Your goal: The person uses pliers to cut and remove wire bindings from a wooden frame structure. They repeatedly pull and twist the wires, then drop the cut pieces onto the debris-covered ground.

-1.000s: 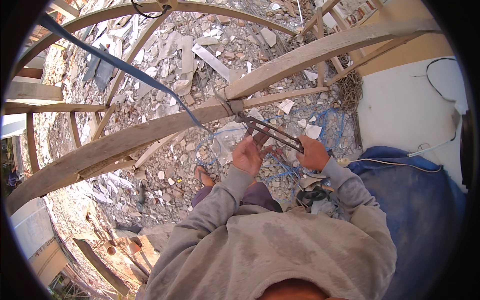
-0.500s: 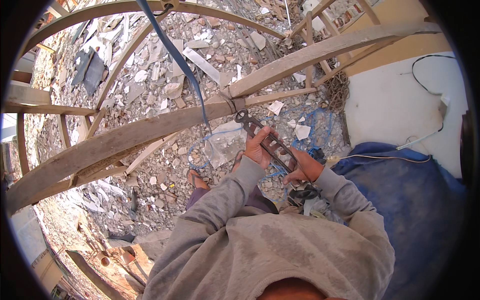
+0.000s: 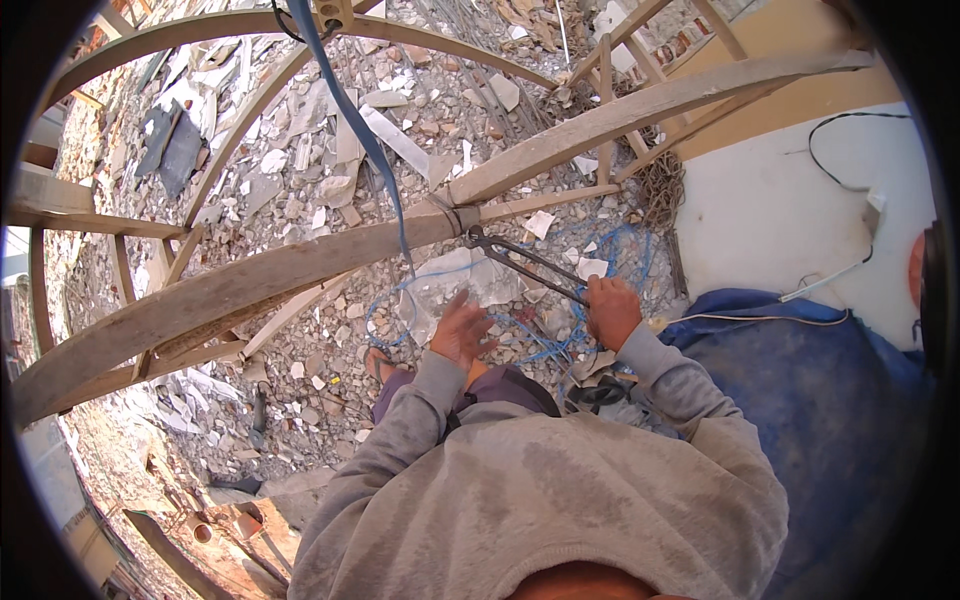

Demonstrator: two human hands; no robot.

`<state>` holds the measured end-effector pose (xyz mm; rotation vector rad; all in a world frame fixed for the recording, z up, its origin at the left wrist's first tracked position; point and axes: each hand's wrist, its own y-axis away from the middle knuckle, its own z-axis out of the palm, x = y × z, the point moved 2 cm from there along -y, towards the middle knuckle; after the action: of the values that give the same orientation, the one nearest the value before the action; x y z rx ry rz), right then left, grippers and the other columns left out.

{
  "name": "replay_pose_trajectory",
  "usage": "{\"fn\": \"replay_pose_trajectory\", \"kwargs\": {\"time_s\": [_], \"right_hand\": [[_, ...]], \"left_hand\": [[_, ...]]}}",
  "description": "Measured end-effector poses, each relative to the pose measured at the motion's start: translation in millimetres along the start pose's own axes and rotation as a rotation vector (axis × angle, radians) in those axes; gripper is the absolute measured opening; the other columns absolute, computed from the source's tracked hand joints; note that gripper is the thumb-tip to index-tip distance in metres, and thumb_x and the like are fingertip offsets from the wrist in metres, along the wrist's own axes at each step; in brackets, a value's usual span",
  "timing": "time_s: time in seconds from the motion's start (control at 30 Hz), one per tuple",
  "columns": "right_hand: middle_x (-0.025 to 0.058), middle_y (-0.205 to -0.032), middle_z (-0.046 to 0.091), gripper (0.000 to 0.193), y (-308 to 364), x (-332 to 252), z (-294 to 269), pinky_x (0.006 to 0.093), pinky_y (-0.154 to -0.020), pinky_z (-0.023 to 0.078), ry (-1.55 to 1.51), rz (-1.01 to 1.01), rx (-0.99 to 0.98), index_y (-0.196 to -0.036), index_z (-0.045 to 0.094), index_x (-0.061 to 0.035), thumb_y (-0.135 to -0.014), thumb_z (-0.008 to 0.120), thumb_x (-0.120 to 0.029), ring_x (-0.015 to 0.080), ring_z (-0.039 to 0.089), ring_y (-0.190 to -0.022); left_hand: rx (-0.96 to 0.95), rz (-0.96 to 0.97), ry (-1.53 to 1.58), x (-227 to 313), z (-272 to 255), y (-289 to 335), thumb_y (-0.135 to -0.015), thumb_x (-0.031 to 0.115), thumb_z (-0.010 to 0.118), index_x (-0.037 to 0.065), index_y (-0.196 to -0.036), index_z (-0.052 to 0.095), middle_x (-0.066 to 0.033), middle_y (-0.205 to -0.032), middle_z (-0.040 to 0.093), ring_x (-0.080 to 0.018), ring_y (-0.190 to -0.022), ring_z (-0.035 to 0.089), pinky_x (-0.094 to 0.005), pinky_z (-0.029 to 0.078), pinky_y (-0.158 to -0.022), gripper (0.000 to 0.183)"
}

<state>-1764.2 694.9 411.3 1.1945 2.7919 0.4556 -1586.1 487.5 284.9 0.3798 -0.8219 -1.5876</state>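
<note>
My right hand (image 3: 613,312) is closed around the handle ends of a pair of long dark pincers (image 3: 530,262). Their jaws meet the wire tie (image 3: 462,216) wrapped around the joint of the wooden beam (image 3: 330,252); whether they bite the wire is too small to tell. My left hand (image 3: 462,331) is off the tool, fingers apart and holding nothing, over the rubble below the beam. A blue strap (image 3: 362,130) hangs down, its lower end close to the joint.
Broken tile and stone rubble (image 3: 400,100) lies beneath the timber frame. Thin blue cord (image 3: 560,345) tangles near my feet. At the right are a blue tarp (image 3: 800,400), a white panel (image 3: 770,210) with a dark cable, and a bundle of rope (image 3: 662,190).
My left hand has let go of the pincers and moved down and left. The right hand has gone up the picture a little, and the jaws now sit at the wire tie.
</note>
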Motion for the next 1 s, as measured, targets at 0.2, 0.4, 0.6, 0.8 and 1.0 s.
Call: {"fn": "replay_pose_trajectory", "kwargs": {"time_s": [0.2,0.4,0.6,0.8,1.0], "right_hand": [[0.0152,-0.095,0.065,0.028,10.8,-0.5,9.6,0.0496,-0.075,0.054,-0.07,-0.024,0.115,-0.108,0.059,-0.0006,-0.09,0.064,-0.021,0.0378,0.065,-0.089],[0.0141,-0.074,0.066,0.03,11.3,-5.1,14.5,0.0487,-0.06,0.053,-0.214,-0.067,-0.15,-0.093,0.062,0.0,-0.094,0.065,-0.03,0.0353,0.064,-0.062],[0.0125,-0.067,0.066,0.04,12.3,-15.2,6.5,0.0357,-0.046,0.049,-1.225,0.321,-0.76,-0.097,0.062,0.0038,-0.094,0.069,-0.036,0.018,0.065,-0.053],[0.0102,-0.074,0.066,0.064,16.3,-12.7,6.1,0.0315,-0.049,0.049,-0.832,-0.205,-0.253,-0.122,0.052,0.0035,-0.076,0.089,-0.02,0.0159,0.064,-0.055],[0.008,-0.073,0.062,0.05,4.6,-2.1,45.4,0.0313,-0.045,0.047,-1.675,-0.012,-1.186,-0.113,0.052,0.0052,-0.08,0.083,-0.017,0.0166,0.06,-0.05]], "left_hand": [[-0.169,-0.053,0.195,-20.9,7.2,-19.2,-0.088,0.026,0.072,0.017,-0.154,0.032,-0.0184,-0.136,0.052,-0.0335,-0.125,0.054,-0.0601,0.048,-0.098,0.078],[-0.475,-0.193,0.336,-46.2,7.3,-7.1,-0.09,0.02,0.072,0.021,-0.151,0.036,-0.013,-0.149,0.046,-0.0295,-0.13,0.052,-0.0603,0.047,-0.098,0.072],[-0.555,-0.02,0.302,-41.1,-13.4,0.8,-0.082,0.031,0.079,0.021,-0.157,0.03,-0.0126,-0.154,0.04,-0.0275,-0.139,0.042,-0.058,0.041,-0.105,0.09],[-0.388,0.164,0.245,1.3,-21.3,-32.3,-0.08,0.033,0.079,0.017,-0.157,0.03,-0.0126,-0.156,0.038,-0.0267,-0.146,0.031,-0.0519,0.032,-0.114,0.094],[-0.493,0.258,0.163,29.1,25.9,-64.1,-0.081,0.032,0.077,0.016,-0.153,0.036,-0.0127,-0.157,0.038,-0.0274,-0.145,0.032,-0.05,0.026,-0.118,0.085]]}}
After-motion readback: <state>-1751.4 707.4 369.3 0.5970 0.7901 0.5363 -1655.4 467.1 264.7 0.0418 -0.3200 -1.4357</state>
